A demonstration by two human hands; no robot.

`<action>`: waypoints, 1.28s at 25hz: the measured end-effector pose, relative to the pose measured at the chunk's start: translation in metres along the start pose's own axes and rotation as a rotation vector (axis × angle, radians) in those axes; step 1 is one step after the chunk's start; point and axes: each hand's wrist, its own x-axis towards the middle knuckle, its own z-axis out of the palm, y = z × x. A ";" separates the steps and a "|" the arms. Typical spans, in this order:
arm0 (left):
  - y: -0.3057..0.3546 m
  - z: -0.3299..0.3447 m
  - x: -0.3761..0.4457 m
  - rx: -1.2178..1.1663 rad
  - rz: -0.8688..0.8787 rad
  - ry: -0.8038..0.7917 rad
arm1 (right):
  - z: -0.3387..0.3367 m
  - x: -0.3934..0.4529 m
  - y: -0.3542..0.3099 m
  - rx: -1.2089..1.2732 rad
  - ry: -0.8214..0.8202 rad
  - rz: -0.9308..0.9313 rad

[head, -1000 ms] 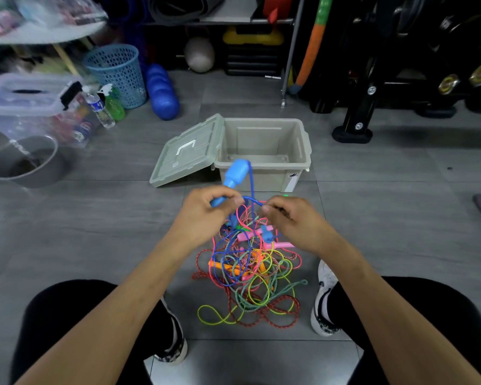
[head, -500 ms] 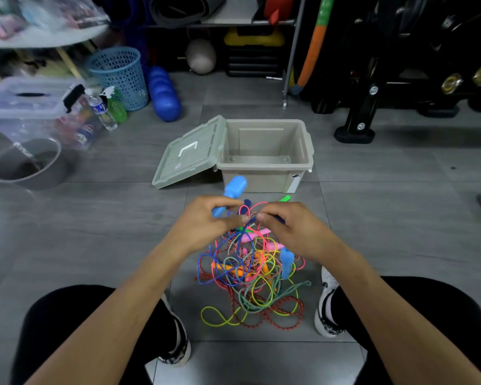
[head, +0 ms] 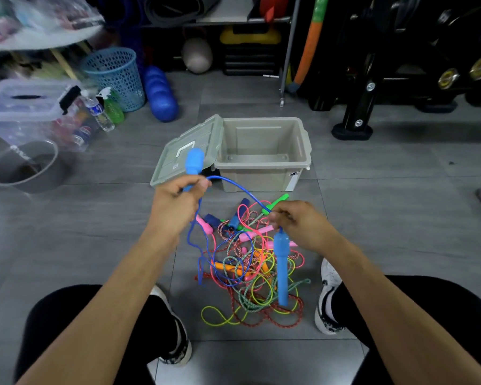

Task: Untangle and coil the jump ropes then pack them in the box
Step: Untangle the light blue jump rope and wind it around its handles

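A tangle of coloured jump ropes (head: 250, 273) lies on the grey floor between my feet. My left hand (head: 175, 204) is shut on one light-blue handle (head: 193, 162) of the blue rope, which sticks up past my fingers. My right hand (head: 295, 223) pinches the blue cord (head: 233, 186) near its other light-blue handle (head: 281, 270), which hangs down over the pile. The cord arcs between my hands, and more of it loops down into the tangle. Beyond the pile stands the beige box (head: 264, 173), open, nothing inside, its lid (head: 186, 151) flipped to the left.
At far left are a clear storage bin (head: 25, 107), a grey bowl (head: 25, 165), bottles and a blue basket (head: 114, 76). A blue roller (head: 160, 95) lies behind the box. Black gym equipment (head: 372, 79) fills the back right. My shoes (head: 328, 298) flank the pile.
My hands have moved apart. The second blue handle has come free of the tangle and now hangs from my right hand, with the blue cord stretched between both hands.
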 end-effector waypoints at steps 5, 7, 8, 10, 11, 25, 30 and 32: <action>-0.022 0.002 -0.003 0.690 -0.083 -0.347 | -0.003 -0.006 -0.016 -0.011 0.073 -0.209; -0.018 0.009 -0.012 0.568 0.042 -0.402 | -0.003 -0.009 -0.022 -0.054 0.053 -0.301; -0.015 0.014 -0.016 0.532 0.119 -0.429 | -0.001 -0.010 -0.024 -0.066 0.043 -0.325; -0.014 0.021 -0.020 0.537 0.261 -0.438 | 0.001 -0.011 -0.024 -0.053 0.041 -0.338; -0.014 0.023 -0.022 0.544 0.315 -0.426 | 0.001 -0.011 -0.024 -0.029 0.043 -0.324; 0.001 0.018 -0.018 0.012 0.004 -0.327 | 0.006 -0.009 -0.027 0.274 0.129 -0.014; -0.010 0.016 -0.014 0.271 0.131 -0.239 | 0.000 -0.005 -0.027 0.448 0.137 0.095; -0.010 0.019 -0.019 0.294 0.230 -0.217 | -0.005 -0.006 -0.029 0.591 0.113 0.199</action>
